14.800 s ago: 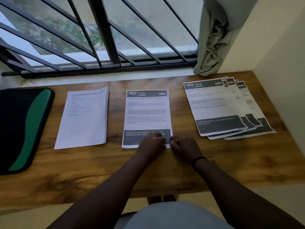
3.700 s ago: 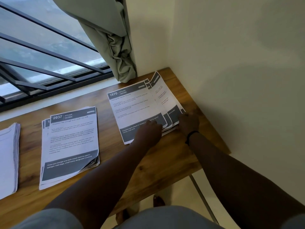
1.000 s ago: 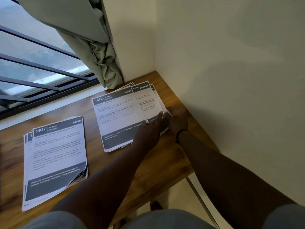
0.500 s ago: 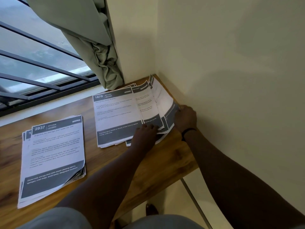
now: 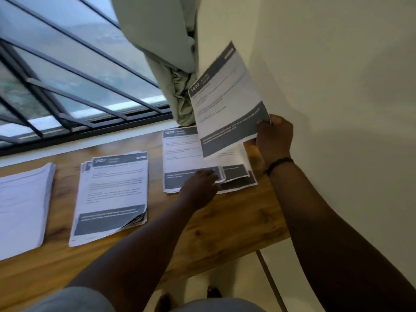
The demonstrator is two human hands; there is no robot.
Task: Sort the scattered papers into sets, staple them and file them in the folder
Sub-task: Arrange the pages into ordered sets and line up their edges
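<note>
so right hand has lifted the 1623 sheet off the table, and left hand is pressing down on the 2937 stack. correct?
Not quite. In the head view the left hand presses on the 1670 stack by the wall, not the 2937 stack, which lies untouched beside it. The rest holds: the right hand holds the 1623 sheet up off the table.

Three stacks (image 5: 112,194) along table (image 5: 236,221)

Wall (image 5: 337,86) sits close beside the right-hand fingers (image 5: 262,127), and the curtain (image 5: 171,70) hangs just beyond the lifted sheet (image 5: 227,102). Bare table (image 5: 236,221) lies open behind the left-hand fingers (image 5: 210,176); paper stacks (image 5: 117,190) block their far side.
</note>
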